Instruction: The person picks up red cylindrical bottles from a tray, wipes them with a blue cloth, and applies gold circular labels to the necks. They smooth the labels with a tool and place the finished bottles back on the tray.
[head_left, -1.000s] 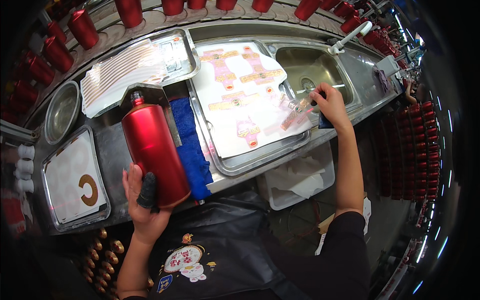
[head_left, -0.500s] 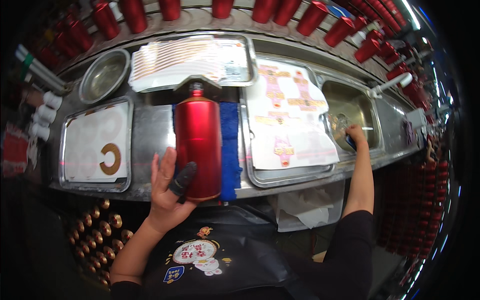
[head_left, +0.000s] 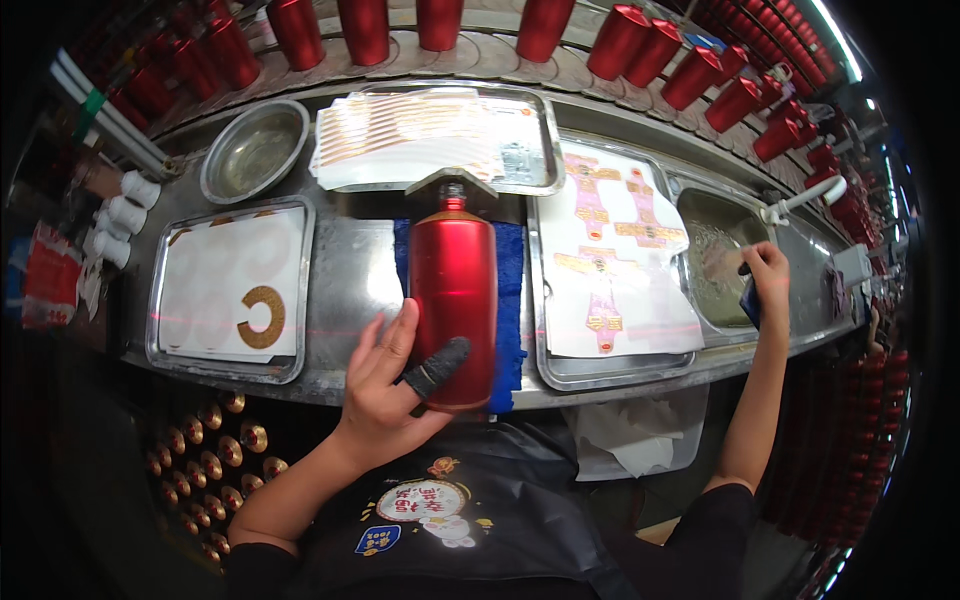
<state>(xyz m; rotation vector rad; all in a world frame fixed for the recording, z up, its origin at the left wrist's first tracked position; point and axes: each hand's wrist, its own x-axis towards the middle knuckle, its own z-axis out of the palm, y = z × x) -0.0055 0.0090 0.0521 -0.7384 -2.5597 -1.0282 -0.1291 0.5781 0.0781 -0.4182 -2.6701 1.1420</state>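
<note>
Red bottle (head_left: 453, 290), tall, smooth, metallic and glossy, narrow-necked

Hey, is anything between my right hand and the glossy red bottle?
Between your bare right hand and that glossy red bottle lies a flat silver rectangular tray bearing white backing with pink-and-gold labels; nothing upright visibly blocks the way.
</note>
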